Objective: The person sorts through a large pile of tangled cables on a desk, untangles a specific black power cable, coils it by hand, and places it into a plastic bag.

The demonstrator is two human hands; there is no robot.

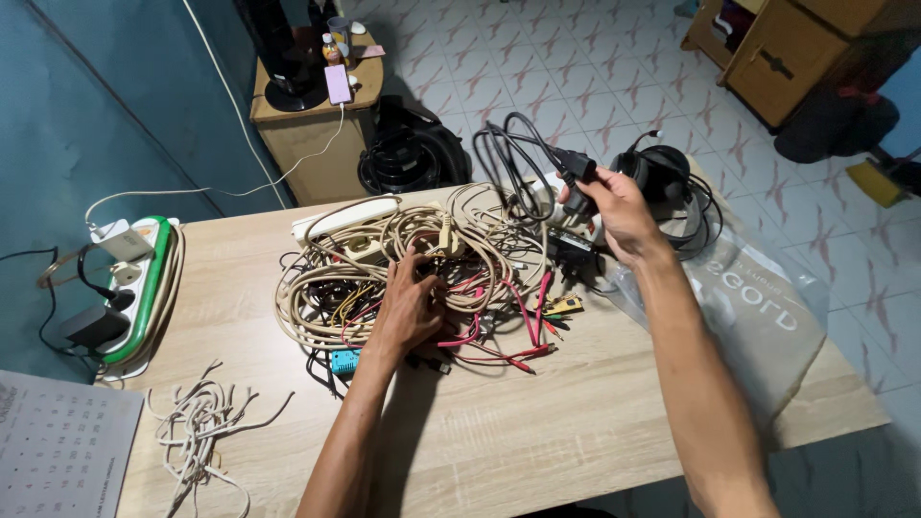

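The right hand (619, 206) is closed around the black plug (576, 173) of a black cord (508, 158), lifted above the far edge of the tabletop (537, 432). From the plug the cord loops up and away to the left, then drops toward the heap, so its free length runs from the raised hand back down and leftward into the tangle of cables (422, 269). The left hand (408, 307) lies flat on that tangle near the middle of the tabletop, fingers spread and pressing among the beige and red wires; it grips nothing that can be made out. The left hand is the nearer one to the spot where the black cord disappears into the pile. Just behind the right hand sits a dark round device (662, 173) on a clear plastic bag (758, 307) at the right edge. A small bundle of pale cord (197, 427) lies apart near the front left corner.
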